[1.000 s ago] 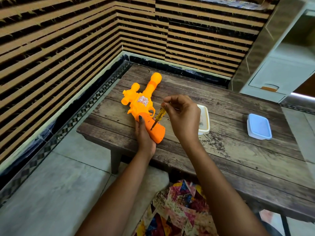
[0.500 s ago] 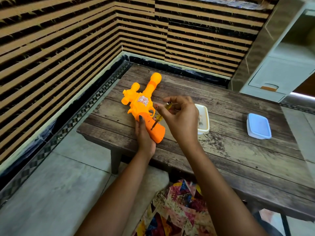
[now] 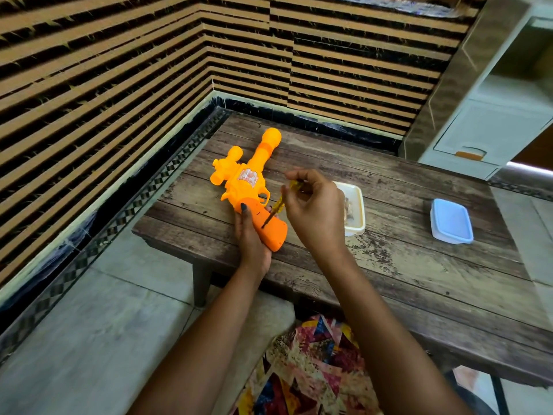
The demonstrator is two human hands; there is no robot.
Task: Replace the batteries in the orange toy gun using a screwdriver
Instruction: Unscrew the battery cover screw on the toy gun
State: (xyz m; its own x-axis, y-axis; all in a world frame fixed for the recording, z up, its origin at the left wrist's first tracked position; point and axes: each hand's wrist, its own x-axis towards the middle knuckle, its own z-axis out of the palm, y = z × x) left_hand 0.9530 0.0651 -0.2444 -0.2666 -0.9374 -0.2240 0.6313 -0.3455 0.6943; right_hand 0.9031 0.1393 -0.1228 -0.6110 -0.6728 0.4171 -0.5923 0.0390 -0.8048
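Two hands shared the job. Furthest left, the left hand (image 3: pixel 250 235) gripped the butt of the orange toy gun (image 3: pixel 242 191), which lay flat near the left end of the wooden table (image 3: pixel 389 280), barrel pointing away. The screwdriver (image 3: pixel 278 205) leaned with its tip on the butt, where it had been a second before. Only the right hand (image 3: pixel 317 211) had changed: its fingers had shifted round the yellow handle into a fresh pinch. That suggested regripping between turns, the screw probably still coming loose and the battery cover not yet off. Further right sat an open white tub (image 3: pixel 354 230), then a blue-lidded box (image 3: pixel 452 221).
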